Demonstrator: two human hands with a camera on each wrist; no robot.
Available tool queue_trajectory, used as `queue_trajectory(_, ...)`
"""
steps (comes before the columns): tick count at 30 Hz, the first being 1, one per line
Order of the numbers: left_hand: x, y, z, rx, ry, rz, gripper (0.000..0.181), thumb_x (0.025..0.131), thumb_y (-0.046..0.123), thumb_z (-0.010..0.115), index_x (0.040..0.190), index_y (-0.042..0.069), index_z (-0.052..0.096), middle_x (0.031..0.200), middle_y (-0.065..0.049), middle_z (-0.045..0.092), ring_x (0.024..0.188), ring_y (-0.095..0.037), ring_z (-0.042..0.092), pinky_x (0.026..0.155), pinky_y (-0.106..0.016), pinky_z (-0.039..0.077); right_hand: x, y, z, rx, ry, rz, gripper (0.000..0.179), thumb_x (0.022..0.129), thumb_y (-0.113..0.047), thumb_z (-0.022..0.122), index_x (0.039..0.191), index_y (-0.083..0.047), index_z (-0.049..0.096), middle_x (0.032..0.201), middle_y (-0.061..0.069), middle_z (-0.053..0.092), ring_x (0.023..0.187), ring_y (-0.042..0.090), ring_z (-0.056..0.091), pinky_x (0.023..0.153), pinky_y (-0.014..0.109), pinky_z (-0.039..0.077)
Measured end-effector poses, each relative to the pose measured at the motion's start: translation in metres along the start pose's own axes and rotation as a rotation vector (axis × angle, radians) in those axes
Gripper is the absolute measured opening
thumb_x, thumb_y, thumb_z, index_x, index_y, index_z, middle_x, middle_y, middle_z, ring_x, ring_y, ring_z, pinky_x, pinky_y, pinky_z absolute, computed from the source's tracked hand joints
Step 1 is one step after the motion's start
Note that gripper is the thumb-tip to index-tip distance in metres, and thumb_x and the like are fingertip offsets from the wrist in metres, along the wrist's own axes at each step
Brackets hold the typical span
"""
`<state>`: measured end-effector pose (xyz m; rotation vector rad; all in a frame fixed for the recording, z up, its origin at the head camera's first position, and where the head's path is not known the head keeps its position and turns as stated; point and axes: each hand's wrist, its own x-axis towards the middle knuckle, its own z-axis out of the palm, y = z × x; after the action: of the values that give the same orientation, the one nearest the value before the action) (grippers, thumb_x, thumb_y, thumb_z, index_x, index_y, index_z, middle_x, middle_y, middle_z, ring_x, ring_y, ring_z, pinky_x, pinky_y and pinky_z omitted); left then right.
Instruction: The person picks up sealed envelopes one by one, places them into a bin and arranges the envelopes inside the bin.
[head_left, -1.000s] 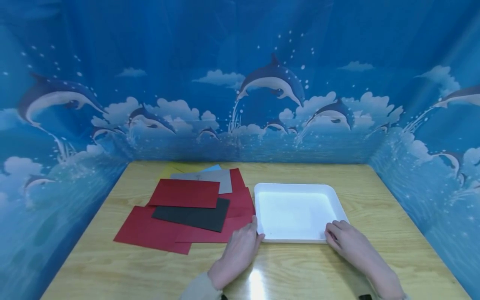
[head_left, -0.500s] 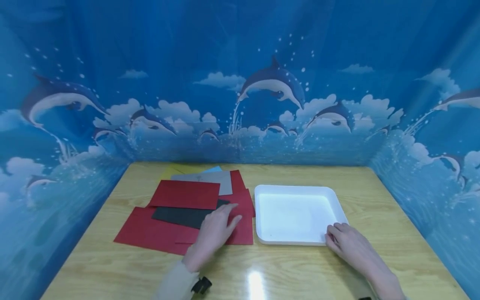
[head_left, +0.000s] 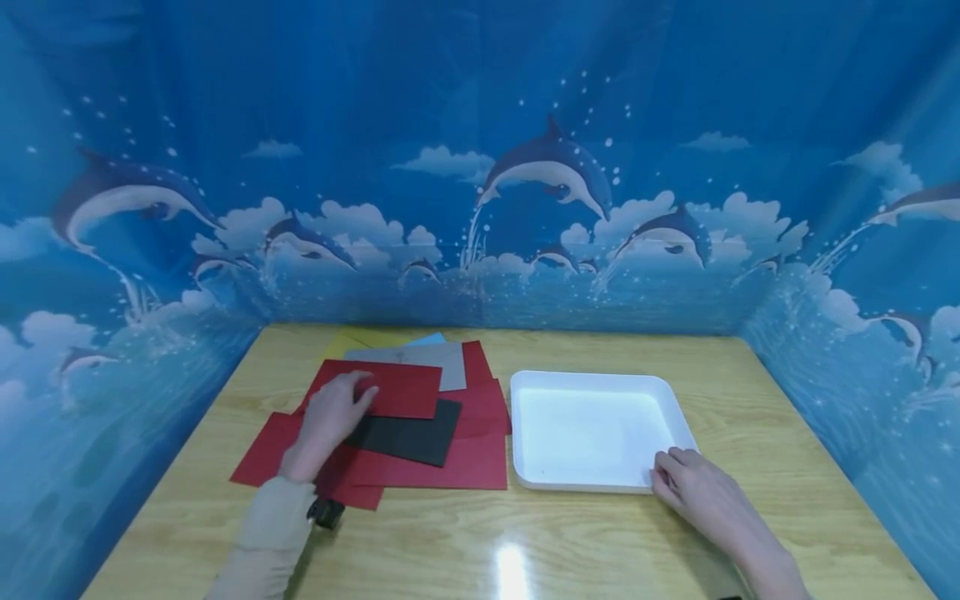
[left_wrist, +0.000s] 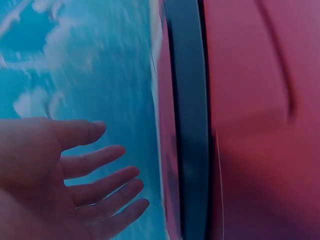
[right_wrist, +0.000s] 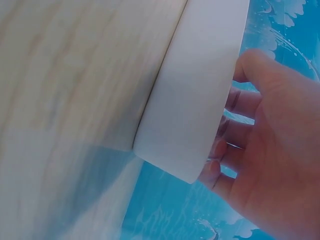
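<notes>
The left hand (head_left: 327,415) is hovering over the top red sheet (head_left: 408,390), fingers loosely parted, holding nothing; that sheet is overlapping a black sheet (head_left: 414,442) left of the tray (head_left: 588,429), whose near right corner the right hand (head_left: 699,490) is gripping with curled fingers, seemingly for steadiness.

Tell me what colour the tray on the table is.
The tray is white, seen best in the head view.

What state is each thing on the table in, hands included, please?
White tray: open side up.
Top red sheet: overlying others.
Lower red sheets: partly covered.
Black sheet: partly covered.
Grey sheet: partly covered.
Yellow sheet: partly covered.
Blue sheet: partly covered.
Left hand: holding nothing.
Right hand: gripping the tray's rim.
</notes>
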<state>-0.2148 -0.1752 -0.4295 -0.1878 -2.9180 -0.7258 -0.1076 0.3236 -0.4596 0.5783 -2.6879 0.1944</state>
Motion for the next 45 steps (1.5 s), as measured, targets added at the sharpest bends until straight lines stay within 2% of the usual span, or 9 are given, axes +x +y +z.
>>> queue_trajectory(6,0.024,-0.034,-0.001,0.07,-0.046,0.051,0.042,0.099,0.016,0.066,0.129,-0.013,0.059,0.125,-0.033,0.062,0.115,-0.049,0.058,0.1,-0.06,0.045,-0.003,0.001,-0.002,-0.012,-0.004,0.001,0.029,0.086,-0.013,0.072,0.071,-0.023,0.049,0.07,-0.014,0.03,0.062,0.003,0.03,0.053,0.021,0.031)
queue_trajectory(10,0.034,-0.047,0.003,0.096,-0.099,0.1,0.051,0.099,0.019,0.065,0.136,-0.014,0.052,0.138,-0.038,0.05,0.128,-0.054,0.045,0.107,-0.064,0.036,-0.001,0.001,-0.004,-0.004,-0.01,0.003,0.031,0.086,-0.012,0.072,0.071,-0.024,0.048,0.068,-0.015,0.031,0.062,0.003,0.03,0.054,0.021,0.031)
queue_trajectory(14,0.038,-0.055,0.005,0.142,-0.155,0.12,0.06,0.099,0.023,0.065,0.142,-0.014,0.046,0.148,-0.04,0.037,0.136,-0.06,0.032,0.106,-0.071,0.033,0.001,0.001,-0.003,-0.014,-0.006,-0.017,0.033,0.086,-0.011,0.072,0.07,-0.023,0.046,0.068,-0.014,0.03,0.061,0.003,0.029,0.053,0.021,0.031)
queue_trajectory(19,0.037,-0.062,0.004,0.155,-0.223,0.144,0.067,0.098,0.027,0.067,0.145,-0.014,0.042,0.15,-0.04,0.036,0.134,-0.061,0.033,0.105,-0.071,0.035,0.002,0.0,-0.002,-0.031,0.016,-0.037,0.033,0.084,-0.011,0.072,0.069,-0.022,0.045,0.068,-0.013,0.03,0.061,0.004,0.028,0.052,0.022,0.029)
queue_trajectory(22,0.037,-0.063,0.005,0.169,-0.239,0.126,0.072,0.097,0.032,0.069,0.146,-0.013,0.041,0.149,-0.039,0.038,0.132,-0.061,0.034,0.102,-0.073,0.035,0.002,0.0,-0.001,-0.044,0.015,-0.031,0.033,0.084,-0.012,0.072,0.069,-0.023,0.045,0.067,-0.013,0.03,0.061,0.005,0.029,0.052,0.022,0.029)
queue_trajectory(27,0.037,-0.062,0.005,0.176,-0.179,0.078,0.078,0.089,0.039,0.077,0.143,-0.008,0.047,0.14,-0.038,0.045,0.127,-0.058,0.037,0.097,-0.075,0.035,0.002,0.0,-0.003,-0.079,0.007,-0.019,0.031,0.084,-0.015,0.072,0.07,-0.023,0.046,0.068,-0.013,0.033,0.064,0.007,0.033,0.054,0.024,0.03)
queue_trajectory(33,0.038,-0.062,0.004,0.124,-0.092,0.087,0.073,0.083,0.039,0.084,0.133,-0.008,0.058,0.121,-0.035,0.052,0.115,-0.05,0.044,0.09,-0.067,0.039,0.001,0.003,-0.006,-0.094,-0.003,-0.018,0.032,0.085,-0.019,0.074,0.069,-0.024,0.047,0.068,-0.013,0.034,0.064,0.008,0.035,0.055,0.026,0.032)
queue_trajectory(40,0.036,-0.057,-0.004,0.047,0.014,0.122,0.029,0.097,0.021,0.069,0.109,-0.006,0.07,0.09,-0.017,0.056,0.078,-0.029,0.051,0.068,-0.044,0.045,-0.001,0.01,-0.007,-0.114,0.035,-0.057,0.022,0.08,-0.014,0.077,0.073,-0.02,0.058,0.066,-0.011,0.044,0.063,0.011,0.043,0.055,0.032,0.04)
queue_trajectory(45,0.031,-0.044,-0.014,-0.035,0.097,0.148,0.024,0.104,0.017,0.059,0.106,-0.005,0.07,0.095,-0.019,0.057,0.079,-0.031,0.057,0.069,-0.048,0.048,-0.002,0.013,-0.006,-0.121,0.026,-0.053,0.023,0.08,-0.013,0.079,0.072,-0.019,0.058,0.065,-0.01,0.045,0.062,0.012,0.041,0.054,0.033,0.04)
